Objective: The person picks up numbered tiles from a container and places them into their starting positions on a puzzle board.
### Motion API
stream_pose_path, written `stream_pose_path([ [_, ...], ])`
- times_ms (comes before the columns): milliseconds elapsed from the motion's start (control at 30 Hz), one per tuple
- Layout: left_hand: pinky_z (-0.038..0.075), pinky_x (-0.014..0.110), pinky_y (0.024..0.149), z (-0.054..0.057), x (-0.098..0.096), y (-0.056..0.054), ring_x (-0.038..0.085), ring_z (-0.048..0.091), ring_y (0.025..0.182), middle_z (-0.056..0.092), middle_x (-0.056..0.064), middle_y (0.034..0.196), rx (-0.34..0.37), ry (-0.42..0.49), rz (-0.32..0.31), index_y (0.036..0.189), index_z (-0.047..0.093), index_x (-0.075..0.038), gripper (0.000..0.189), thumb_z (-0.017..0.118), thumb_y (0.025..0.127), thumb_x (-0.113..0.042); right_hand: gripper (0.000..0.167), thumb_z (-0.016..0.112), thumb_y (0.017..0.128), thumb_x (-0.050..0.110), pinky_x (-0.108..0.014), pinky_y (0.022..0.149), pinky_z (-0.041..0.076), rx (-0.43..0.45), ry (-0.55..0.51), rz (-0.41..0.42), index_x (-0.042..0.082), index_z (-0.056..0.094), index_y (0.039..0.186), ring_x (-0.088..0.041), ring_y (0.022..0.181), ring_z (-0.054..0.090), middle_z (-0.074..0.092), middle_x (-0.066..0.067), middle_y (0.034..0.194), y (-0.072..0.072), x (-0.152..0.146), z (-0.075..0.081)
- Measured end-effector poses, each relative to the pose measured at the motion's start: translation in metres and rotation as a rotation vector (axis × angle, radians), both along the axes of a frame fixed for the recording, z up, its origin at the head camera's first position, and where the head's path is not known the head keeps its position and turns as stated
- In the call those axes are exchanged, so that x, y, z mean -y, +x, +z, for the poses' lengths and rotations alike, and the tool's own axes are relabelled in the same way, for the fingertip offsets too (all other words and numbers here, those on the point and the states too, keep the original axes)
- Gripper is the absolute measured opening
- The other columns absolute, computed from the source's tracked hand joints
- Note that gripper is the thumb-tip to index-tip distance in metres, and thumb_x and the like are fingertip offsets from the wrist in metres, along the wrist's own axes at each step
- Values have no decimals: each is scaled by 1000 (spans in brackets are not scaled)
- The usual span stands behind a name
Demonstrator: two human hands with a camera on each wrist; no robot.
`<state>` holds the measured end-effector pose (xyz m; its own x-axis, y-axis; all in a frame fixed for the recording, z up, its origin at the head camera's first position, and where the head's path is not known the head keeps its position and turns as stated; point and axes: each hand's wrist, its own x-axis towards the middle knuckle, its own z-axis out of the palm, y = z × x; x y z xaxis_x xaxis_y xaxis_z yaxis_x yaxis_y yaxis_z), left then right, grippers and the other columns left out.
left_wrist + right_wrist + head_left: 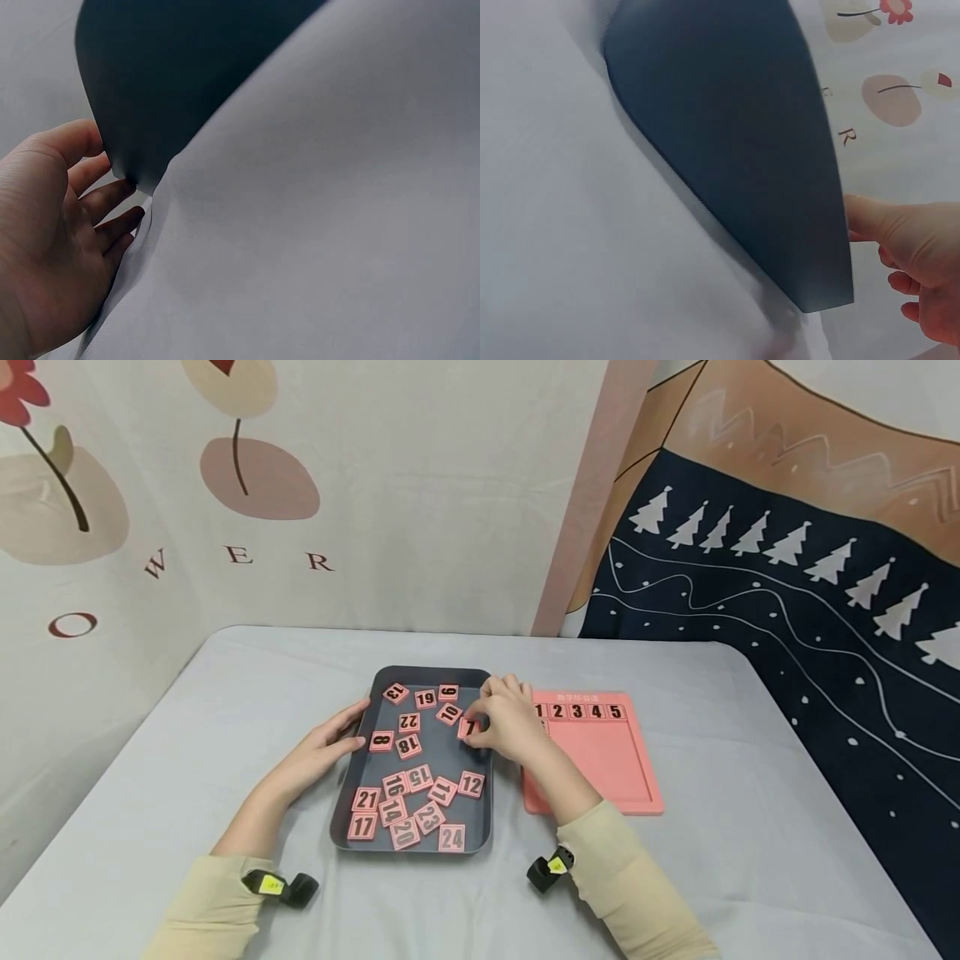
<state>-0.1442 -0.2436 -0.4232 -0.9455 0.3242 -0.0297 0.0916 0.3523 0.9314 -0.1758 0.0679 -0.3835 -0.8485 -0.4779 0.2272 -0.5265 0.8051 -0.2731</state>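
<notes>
A dark grey tray (420, 760) holds pink number tiles lying at various angles. In the head view my right hand (510, 717) is over its right rim, thumb and fingers pinching the tile marked 7 (468, 728). My left hand (327, 746) rests against the tray's left edge; the left wrist view shows its fingers loosely bent along the tray wall (150, 90). To the right lies a pink board (600, 768) with tiles 1 to 5 along its top row. Another tile (545, 725) below the 1 is partly hidden by my right hand.
Within the tray, tile 10 (449, 714) and tile 9 (448, 692) lie near my right fingers, with tile 12 (471, 784) lower down. A white cloth (720, 860) covers the table. Printed curtains (420, 527) hang behind it.
</notes>
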Motion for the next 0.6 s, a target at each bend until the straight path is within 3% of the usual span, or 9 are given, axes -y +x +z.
stream_pose_path([
  [600, 11, 54, 112, -2, 1, -1, 37, 14, 142, 18, 16, 156, 10, 3, 2, 153, 25, -12, 63, 55, 97, -15, 27, 86, 67, 31, -40, 77, 27, -84, -92, 37, 20, 78, 90, -21, 87, 34, 41, 2, 89, 11, -40, 21],
])
